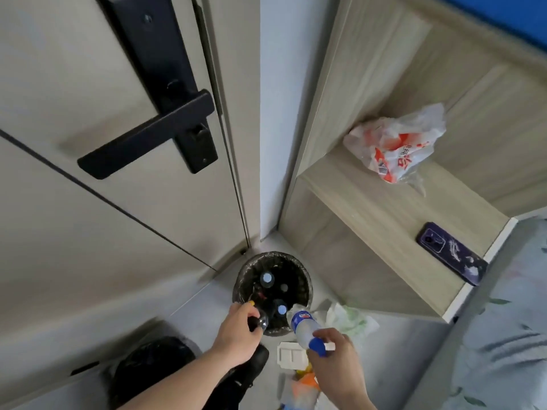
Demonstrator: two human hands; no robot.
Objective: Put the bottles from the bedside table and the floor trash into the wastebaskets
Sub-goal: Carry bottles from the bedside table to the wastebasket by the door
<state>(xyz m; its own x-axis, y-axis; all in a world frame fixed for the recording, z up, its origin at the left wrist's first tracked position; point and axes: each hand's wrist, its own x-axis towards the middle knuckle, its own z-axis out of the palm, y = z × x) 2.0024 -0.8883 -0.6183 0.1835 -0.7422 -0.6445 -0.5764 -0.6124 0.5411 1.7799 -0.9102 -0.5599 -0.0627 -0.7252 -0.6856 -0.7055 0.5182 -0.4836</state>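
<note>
Over the round black mesh wastebasket (pixel 305 279) in the corner by the door: left hand (pixel 236 335), fingers curled around a dark clear-bottomed plastic bottle (pixel 259 321); right hand (pixel 337 356), fingertips pinching the blue-capped neck of a clear blue-labelled bottle (pixel 303 324), base tilted towards the rim

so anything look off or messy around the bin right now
Yes. Loose trash and a white tray lie on the floor beside the wastebasket, not in it. A crumpled plastic bag sits on the bedside table, and a phone lies near its edge.
</note>
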